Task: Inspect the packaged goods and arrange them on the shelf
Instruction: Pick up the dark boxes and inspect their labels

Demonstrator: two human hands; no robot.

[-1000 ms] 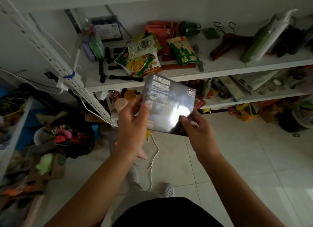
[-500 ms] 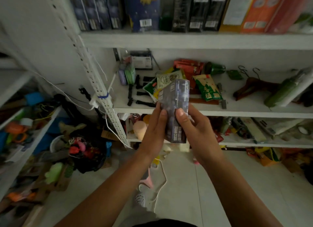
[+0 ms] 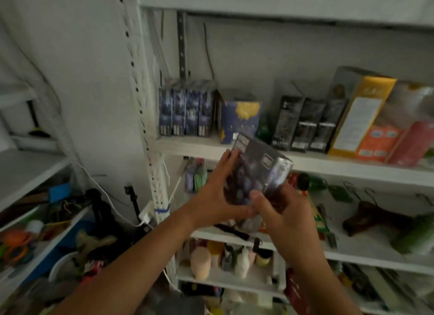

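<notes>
Just under the shelf (image 3: 328,164) edge, both hands hold 1 dark box (image 3: 256,171), tipped a bit. L hand (image 3: 217,197) grips its left side, fingers up along the edge. R hand (image 3: 284,213) wraps the low right corner, thumb on the front. Box isn't on the shelf yet. Up there 4 blue boxes (image 3: 185,111) stand in a row & look like it, so I think those are done. Left to do: lift it up & stand it w/ them.
</notes>
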